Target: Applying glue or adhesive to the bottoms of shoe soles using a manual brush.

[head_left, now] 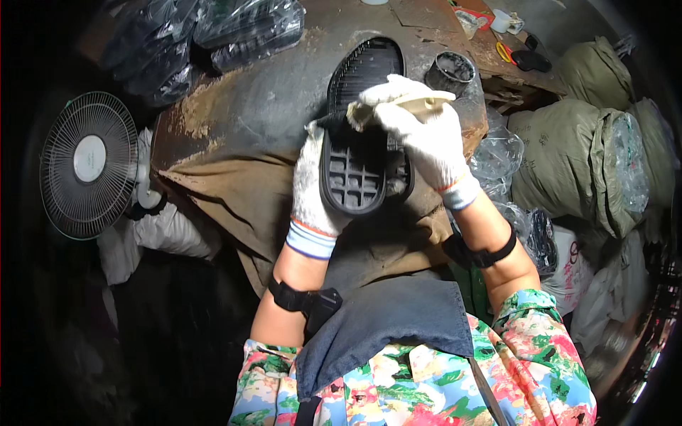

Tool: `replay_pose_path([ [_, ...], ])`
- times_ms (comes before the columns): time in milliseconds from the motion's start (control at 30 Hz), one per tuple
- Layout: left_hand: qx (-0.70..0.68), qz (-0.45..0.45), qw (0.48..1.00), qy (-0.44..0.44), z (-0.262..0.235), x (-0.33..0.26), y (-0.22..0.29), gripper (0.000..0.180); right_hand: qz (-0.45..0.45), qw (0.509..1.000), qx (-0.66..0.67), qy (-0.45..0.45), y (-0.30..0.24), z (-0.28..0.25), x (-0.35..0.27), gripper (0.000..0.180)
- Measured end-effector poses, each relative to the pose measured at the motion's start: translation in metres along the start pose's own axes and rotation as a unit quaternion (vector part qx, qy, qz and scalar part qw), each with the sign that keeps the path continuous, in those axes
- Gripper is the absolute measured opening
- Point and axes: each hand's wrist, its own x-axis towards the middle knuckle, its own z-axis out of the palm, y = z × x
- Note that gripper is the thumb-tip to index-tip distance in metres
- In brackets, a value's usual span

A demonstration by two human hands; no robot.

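My left hand [310,184], in a white knit glove, grips the side of a black shoe sole [353,179] with a grid of square hollows at its near end. Behind it another black sole [366,60] lies on the bench, its ridged far part showing. My right hand [430,142], gloved too, is closed on a pale-handled brush [426,101], a flat cream handle with a hole near its end. The brush is over the middle of the soles; its working end is partly hidden by fingers. A dark, crusted cup [453,69] stands just beyond my right hand.
The worn bench [263,106] is draped with brown cloth [234,192] in front. Plastic-wrapped black soles [249,32] lie at its back left. A fan [89,157] stands at left, stuffed green sacks [568,156] at right. Orange-handled scissors [505,52] lie at the far right.
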Motion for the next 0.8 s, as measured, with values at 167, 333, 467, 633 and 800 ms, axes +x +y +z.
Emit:
replay_pose_path([
  [167,-0.238,-0.083,0.967,-0.027,-0.003,0.021,0.023,0.051,-0.07,0.988,-0.076,-0.117,-0.015,-0.001,-0.045,0.023],
  [333,-0.06,-0.116,0.991,-0.01,0.006,0.007,0.06,0.071,-0.007,0.995,-0.067,-0.076,-0.026,-0.008,-0.063,0.013],
  [467,0.135,-0.017,0.991,0.01,-0.004,-0.01,0.064,0.049,-0.054,0.98,-0.177,-0.077,-0.032,-0.019,-0.048,0.013],
  [633,0.331,-0.007,0.943,0.031,-0.002,-0.01,0.065,0.059,0.033,0.997,-0.031,0.07,-0.03,-0.027,-0.025,0.017],
  [800,0.191,-0.067,0.979,-0.024,0.015,-0.014,0.059,0.057,-0.185,0.881,-0.421,0.114,-0.015,-0.066,0.006,0.015],
])
